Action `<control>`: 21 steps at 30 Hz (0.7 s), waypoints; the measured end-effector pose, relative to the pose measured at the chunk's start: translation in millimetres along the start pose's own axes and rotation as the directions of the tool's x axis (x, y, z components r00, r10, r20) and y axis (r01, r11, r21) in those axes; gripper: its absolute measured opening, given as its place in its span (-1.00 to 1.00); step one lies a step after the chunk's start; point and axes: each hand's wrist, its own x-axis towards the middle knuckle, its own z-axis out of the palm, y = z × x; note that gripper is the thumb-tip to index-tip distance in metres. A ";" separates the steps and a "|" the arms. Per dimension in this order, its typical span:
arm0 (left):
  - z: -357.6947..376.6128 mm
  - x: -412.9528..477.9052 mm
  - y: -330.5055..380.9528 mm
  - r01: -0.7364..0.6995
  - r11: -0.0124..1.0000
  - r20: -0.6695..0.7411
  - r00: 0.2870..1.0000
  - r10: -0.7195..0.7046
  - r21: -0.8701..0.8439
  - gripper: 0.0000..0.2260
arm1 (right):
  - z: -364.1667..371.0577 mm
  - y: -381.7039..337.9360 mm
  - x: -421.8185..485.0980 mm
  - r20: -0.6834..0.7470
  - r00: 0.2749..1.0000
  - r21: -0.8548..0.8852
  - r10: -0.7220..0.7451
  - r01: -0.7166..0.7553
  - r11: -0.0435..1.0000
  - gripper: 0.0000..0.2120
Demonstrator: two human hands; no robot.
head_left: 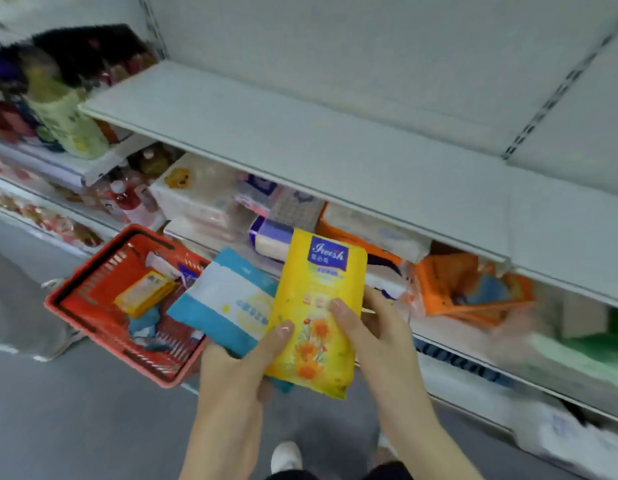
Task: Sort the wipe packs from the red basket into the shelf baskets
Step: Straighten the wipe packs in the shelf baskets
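While you stand at the shelving, your holdings read as follows. Left hand [231,372]: closed on a blue-and-white pack [224,306], thumb also pressing the lower left of the yellow pack [318,313]. Right hand [373,327]: clamped on the yellow pack's right edge, thumb on its face, fingers behind. Yellow pack: upright, flower print at the bottom, blue label at the top, overlapping the blue-and-white pack's right side.

Red basket [75,282]: on the grey floor [93,427], just left of your hands, beside the lowest shelves. Contents: one small yellow box [145,292], one blue pack [145,327], further items too blurred to list.

Top shelf board [300,140]: bare along its front edge. Shelf beneath: white baskets [193,199] near its left end, an orange basket [467,285] towards its right, packs inside both, blurred.
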 end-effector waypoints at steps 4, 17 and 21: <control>70.4 -27.4 -5.2 -0.027 0.972 0.170 0.985 -0.014 0.232 -0.64 | -103.8 -38.4 -8.7 -0.183 0.947 -0.124 -0.263 0.243 0.962 -0.36; 386.5 -211.7 -205.2 -0.020 0.908 0.552 0.799 -0.238 0.419 -0.70 | -516.8 -65.8 -146.1 -0.611 0.786 -0.045 -0.092 0.082 0.996 -0.85; 453.8 -261.6 -250.3 -0.037 0.892 0.605 0.748 -0.274 0.450 -0.81 | -609.0 -77.3 -178.3 -0.636 0.772 0.024 0.010 0.007 1.000 -0.80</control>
